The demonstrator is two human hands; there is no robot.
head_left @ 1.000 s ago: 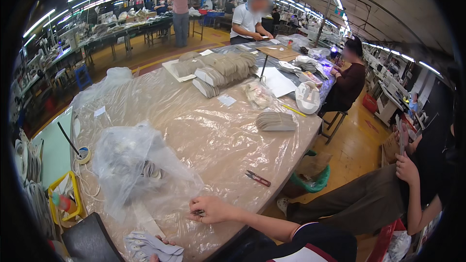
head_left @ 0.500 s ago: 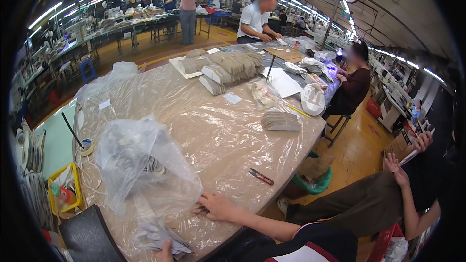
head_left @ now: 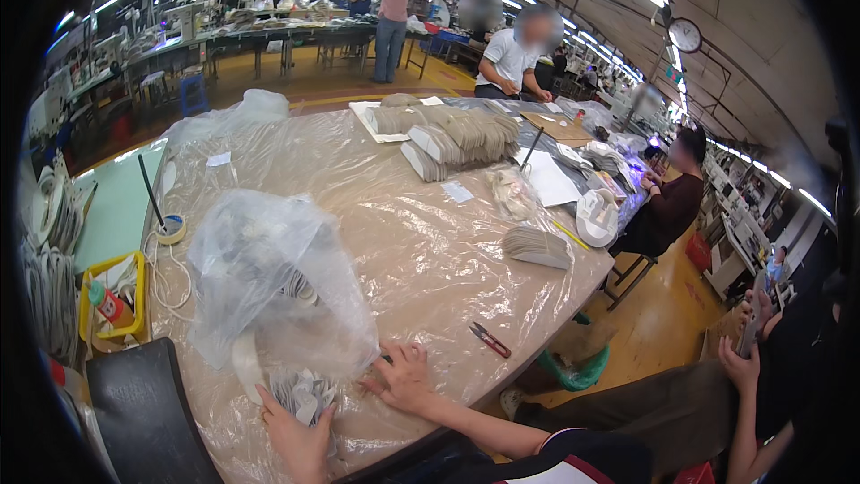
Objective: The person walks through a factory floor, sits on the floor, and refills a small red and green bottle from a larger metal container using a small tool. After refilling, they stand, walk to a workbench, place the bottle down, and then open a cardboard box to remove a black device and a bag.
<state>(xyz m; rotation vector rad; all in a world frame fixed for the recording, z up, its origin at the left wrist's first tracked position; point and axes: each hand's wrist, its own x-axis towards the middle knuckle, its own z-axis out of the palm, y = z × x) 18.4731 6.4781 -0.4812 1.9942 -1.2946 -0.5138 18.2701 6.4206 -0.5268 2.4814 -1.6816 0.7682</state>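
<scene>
My left hand (head_left: 300,439) is at the near edge of the table, thumb and forefinger on either side of a loose bundle of small grey-white cut pieces (head_left: 301,394). A pale strip (head_left: 246,366) lies just beyond its forefinger. Just past the bundle sits a clear plastic bag (head_left: 345,305) with grey pieces showing through it. My right hand (head_left: 405,382) rests on the plastic-covered table (head_left: 421,273), fingers spread beside the bag's near right corner; something small and dark shows at its fingertips. Red-handled thread snips (head_left: 490,341) lie to the right of that hand.
Stacks of grey curved pieces (head_left: 466,136) stand at the far side, a smaller stack (head_left: 536,246) nearer. At left are a yellow basket (head_left: 139,296) with a bottle, a tape roll (head_left: 172,230) and a black board (head_left: 152,408). A seated person (head_left: 739,358) at right holds a phone.
My left hand has come further onto the table, and the bundle sits closer to the bag. The right hand has shifted slightly right. The view has turned left; the person at right now holds up a phone.
</scene>
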